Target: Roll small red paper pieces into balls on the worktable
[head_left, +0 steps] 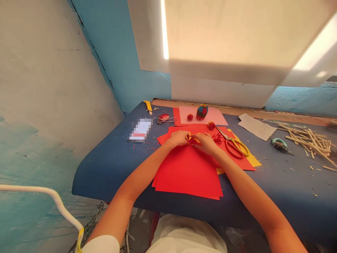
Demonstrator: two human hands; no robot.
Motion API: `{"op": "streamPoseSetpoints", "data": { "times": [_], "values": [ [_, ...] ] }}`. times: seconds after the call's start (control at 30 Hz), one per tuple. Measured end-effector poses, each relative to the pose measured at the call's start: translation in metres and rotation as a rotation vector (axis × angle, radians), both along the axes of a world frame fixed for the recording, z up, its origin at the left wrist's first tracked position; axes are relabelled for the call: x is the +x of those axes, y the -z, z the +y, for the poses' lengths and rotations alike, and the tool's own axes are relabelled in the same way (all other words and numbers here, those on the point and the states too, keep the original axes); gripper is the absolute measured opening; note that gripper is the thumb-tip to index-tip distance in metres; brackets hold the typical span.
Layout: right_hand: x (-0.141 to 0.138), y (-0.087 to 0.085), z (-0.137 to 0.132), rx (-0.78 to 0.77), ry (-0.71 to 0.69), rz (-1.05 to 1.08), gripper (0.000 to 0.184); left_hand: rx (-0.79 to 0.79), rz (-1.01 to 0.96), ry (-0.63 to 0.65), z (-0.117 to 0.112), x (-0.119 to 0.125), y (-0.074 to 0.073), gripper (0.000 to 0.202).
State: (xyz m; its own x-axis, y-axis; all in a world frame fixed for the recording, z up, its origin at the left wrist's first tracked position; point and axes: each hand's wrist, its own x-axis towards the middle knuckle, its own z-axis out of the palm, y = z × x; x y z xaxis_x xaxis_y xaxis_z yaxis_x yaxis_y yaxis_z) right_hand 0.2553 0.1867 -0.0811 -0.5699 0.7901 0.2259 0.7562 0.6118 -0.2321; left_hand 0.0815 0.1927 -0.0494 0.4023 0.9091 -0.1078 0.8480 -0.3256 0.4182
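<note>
The left hand is pinching a small red and yellow piece over a pile of red paper. The right hand is bending its fingers close beside that piece, but I cannot tell if they are pinching it too. The pile is lying on the blue counter, right in front of the person. Little dark red bits are lying just past the right hand. Scissors with one red and one yellow handle are resting beside the bits. Farther back, a bumpy little pot is standing on pink paper, and a red ball is sitting near it.
</note>
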Motion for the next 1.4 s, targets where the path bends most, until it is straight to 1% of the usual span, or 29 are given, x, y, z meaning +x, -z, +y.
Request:
{"op": "streamPoseSetpoints", "data": {
  "times": [0.07, 0.13, 0.27, 0.33, 0.4, 0.47, 0.57, 0.63, 0.7, 0.8, 0.9, 1.0, 1.1, 1.2, 1.27, 1.33, 1.4],
  "values": [
    [0.004, 0.000, 0.001, 0.013, -0.027, 0.026, 0.027, -0.004, -0.043, 0.022, 0.003, -0.003, 0.001, 0.021],
    [0.007, -0.001, 0.001, 0.028, -0.042, 0.063, 0.028, -0.040, -0.133, 0.045, 0.007, -0.006, 0.004, 0.021],
    [0.010, -0.003, 0.002, 0.023, -0.121, 0.229, 0.028, -0.193, -0.369, 0.109, 0.020, -0.013, 0.010, 0.029],
    [0.009, -0.003, 0.002, 0.061, -0.175, 0.320, 0.027, -0.279, -0.447, 0.174, 0.024, -0.016, 0.009, 0.032],
    [0.009, -0.003, 0.002, 0.136, -0.207, 0.375, 0.024, -0.379, -0.521, 0.224, 0.026, -0.018, 0.004, 0.034],
    [0.009, -0.004, 0.002, 0.211, -0.212, 0.409, 0.023, -0.469, -0.611, 0.202, 0.025, -0.020, -0.002, 0.034],
    [0.010, -0.007, 0.000, 0.259, -0.209, 0.431, 0.023, -0.521, -0.723, 0.081, 0.022, -0.022, -0.008, 0.032],
    [0.010, -0.009, -0.002, 0.246, -0.219, 0.411, 0.023, -0.506, -0.726, 0.031, 0.022, -0.022, -0.009, 0.030],
    [0.011, -0.012, -0.003, 0.215, -0.226, 0.373, 0.022, -0.478, -0.689, 0.025, 0.023, -0.022, -0.006, 0.027],
    [0.011, -0.014, -0.004, 0.167, -0.242, 0.340, 0.021, -0.470, -0.645, 0.072, 0.027, -0.023, -0.001, 0.026],
    [0.010, -0.014, -0.004, 0.138, -0.275, 0.352, 0.019, -0.463, -0.610, 0.116, 0.030, -0.026, 0.001, 0.027],
    [0.010, -0.015, -0.004, 0.136, -0.274, 0.373, 0.019, -0.423, -0.564, 0.133, 0.031, -0.027, 0.001, 0.028],
    [0.010, -0.015, -0.004, 0.167, -0.262, 0.358, 0.019, -0.347, -0.572, 0.140, 0.028, -0.023, 0.000, 0.027],
    [0.011, -0.014, -0.003, 0.230, -0.202, 0.255, 0.018, -0.226, -0.558, 0.151, 0.023, -0.018, 0.002, 0.031],
    [0.011, -0.011, -0.001, 0.271, -0.140, 0.194, 0.017, -0.193, -0.526, 0.188, 0.021, -0.015, 0.003, 0.037],
    [0.011, -0.008, 0.001, 0.291, -0.103, 0.188, 0.015, -0.178, -0.521, 0.217, 0.018, -0.014, 0.005, 0.036],
    [0.010, -0.005, 0.002, 0.278, -0.072, 0.245, 0.013, -0.137, -0.532, 0.212, 0.017, -0.013, 0.006, 0.034]
  ]
}}
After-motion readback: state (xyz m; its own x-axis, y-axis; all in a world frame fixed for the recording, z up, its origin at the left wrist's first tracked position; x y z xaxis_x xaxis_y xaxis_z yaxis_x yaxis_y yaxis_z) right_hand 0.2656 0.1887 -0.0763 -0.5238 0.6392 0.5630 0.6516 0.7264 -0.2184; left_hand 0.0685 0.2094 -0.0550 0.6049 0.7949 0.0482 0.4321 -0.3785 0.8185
